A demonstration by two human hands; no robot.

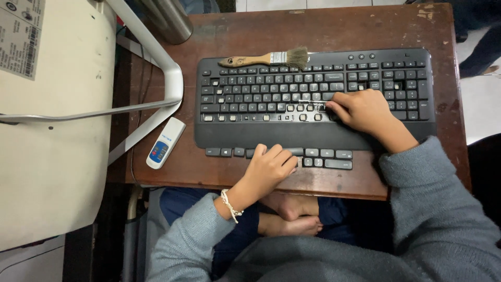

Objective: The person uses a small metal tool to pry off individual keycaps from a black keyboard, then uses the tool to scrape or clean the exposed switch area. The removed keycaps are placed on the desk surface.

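A black keyboard [313,78] lies on a brown wooden table [323,28]; several keys of its bottom rows are off, showing pale sockets. The removed keycaps [329,154] sit in rows on the table below the keyboard's palm rest. My left hand [266,169] rests on these loose keycaps, fingers curled over one of them. My right hand [362,109] presses its fingertips on the keyboard's lower row near the bare sockets; whether it pinches a keycap is hidden. A wooden-handled paintbrush [263,59] lies across the keyboard's top edge.
A small white remote [164,143] with coloured buttons lies left of the keyboard. A white metal frame [167,78] and a large cream appliance [52,130] fill the left side. A steel cylinder [169,18] stands at the table's back left. My crossed legs show under the table edge.
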